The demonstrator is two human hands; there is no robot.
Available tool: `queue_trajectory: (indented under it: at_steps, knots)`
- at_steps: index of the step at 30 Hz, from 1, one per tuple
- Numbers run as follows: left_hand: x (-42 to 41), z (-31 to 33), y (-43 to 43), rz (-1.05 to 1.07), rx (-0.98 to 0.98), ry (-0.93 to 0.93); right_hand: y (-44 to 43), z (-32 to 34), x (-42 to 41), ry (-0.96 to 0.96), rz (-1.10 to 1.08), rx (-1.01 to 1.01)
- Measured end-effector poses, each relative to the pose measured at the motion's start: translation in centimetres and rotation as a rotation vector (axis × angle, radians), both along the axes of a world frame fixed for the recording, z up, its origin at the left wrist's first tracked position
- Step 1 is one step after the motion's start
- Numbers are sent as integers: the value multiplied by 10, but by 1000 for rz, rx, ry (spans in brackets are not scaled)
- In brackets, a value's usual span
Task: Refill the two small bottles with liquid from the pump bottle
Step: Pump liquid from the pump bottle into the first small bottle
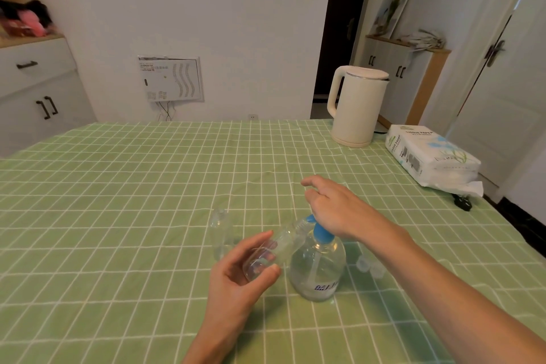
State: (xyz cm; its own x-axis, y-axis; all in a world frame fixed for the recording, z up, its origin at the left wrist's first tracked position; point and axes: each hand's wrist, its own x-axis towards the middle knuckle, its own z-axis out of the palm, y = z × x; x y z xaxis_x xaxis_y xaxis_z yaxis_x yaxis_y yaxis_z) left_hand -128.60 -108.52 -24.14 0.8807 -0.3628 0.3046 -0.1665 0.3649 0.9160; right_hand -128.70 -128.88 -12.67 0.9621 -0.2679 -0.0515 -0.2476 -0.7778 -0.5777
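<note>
Head view: the left hand [242,278] curls round a tilted small bottle [274,248] whose mouth meets the spout of the upright pump bottle [319,269], the right hand [334,207] rests open-fingered on its top, so press slowly and keep the mouth seated.

Home interior, dining-room type. Green checked tablecloth [118,186] spreading across foreground; cream electric kettle [357,106] standing at 1 o'clock, tissue pack [431,156] lying at 2 o'clock. White drawer cabinet [35,83] sitting at 10 o'clock, low cupboard [396,74] at 1, room door [508,91] showing at 3 o'clock.
</note>
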Motion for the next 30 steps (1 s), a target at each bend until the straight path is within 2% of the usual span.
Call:
queue_trajectory:
  at_steps: [30]
  knots:
    - [1, -8, 4, -21, 18, 21, 6, -3, -4, 41, -23, 1]
